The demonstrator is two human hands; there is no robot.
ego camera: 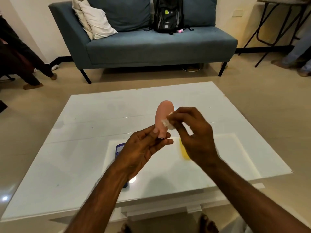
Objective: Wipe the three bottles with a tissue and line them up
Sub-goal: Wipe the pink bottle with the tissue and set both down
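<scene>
A pink bottle [164, 115] is held upside down above the white table [80, 132], its cap end pinched in my left hand [143, 150]. My right hand [193, 132] presses a small crumpled white tissue [166, 122] against the bottle's right side. A blue bottle [119, 149] lies on the table, mostly hidden under my left hand and forearm. A yellow bottle [183, 153] lies behind my right hand, only partly visible.
A blue sofa [151, 47] with pillows and a black backpack [168, 14] stands beyond the table. People's legs show at the far left [30, 68] and far right [294, 52]. A folding table [277, 22] stands at the back right.
</scene>
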